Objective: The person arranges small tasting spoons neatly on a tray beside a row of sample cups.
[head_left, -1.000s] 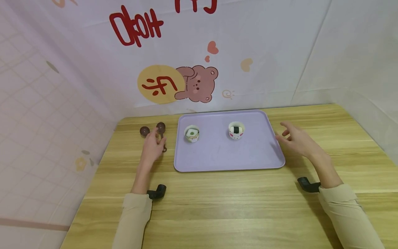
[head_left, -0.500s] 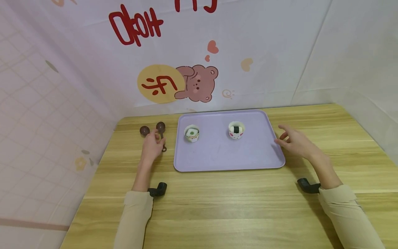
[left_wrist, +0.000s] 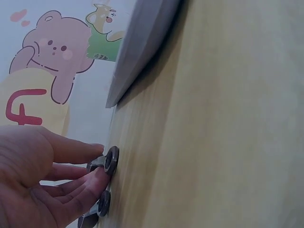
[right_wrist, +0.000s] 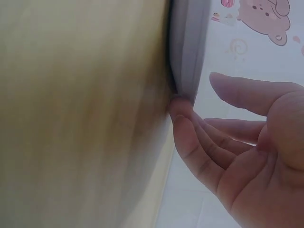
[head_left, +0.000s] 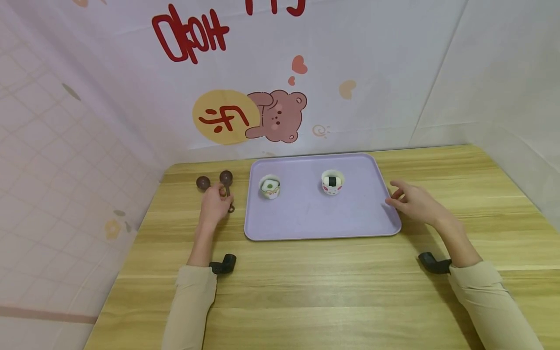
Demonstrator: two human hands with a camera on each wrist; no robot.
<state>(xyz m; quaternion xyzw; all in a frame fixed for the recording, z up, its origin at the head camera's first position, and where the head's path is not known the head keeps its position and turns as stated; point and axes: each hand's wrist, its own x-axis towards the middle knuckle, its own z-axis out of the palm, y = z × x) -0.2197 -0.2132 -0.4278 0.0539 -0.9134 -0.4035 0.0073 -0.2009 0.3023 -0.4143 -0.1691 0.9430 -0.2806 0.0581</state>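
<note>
Two dark brown spoons lie at the table's left, round bowls at the back. My left hand (head_left: 213,205) reaches over them; its thumb and fingers pinch the handle of the right spoon (head_left: 226,178), whose ring end (left_wrist: 112,160) shows in the left wrist view. The left spoon (head_left: 203,183) has its handle hidden under the hand. Beside the tray's right edge is my right hand (head_left: 415,201), fingertips touching the rim of the lilac tray (right_wrist: 187,52) and thumb held apart. On the tray stand a cup with a white-and-green piece (head_left: 270,187) and a cup with a black-banded white piece (head_left: 332,183).
The tray (head_left: 302,223) lies flat on a wooden table (head_left: 323,291), near its back edge. A white printed cloth (head_left: 372,58) hangs behind, and another printed cloth (head_left: 65,170) hangs at the left. Black wrist straps (head_left: 223,265) sit on both forearms.
My left fingers have drawn slightly back along the right spoon's handle and closed on it. The right hand has lowered a little toward the tray's edge. Cups and tray stay in place.
</note>
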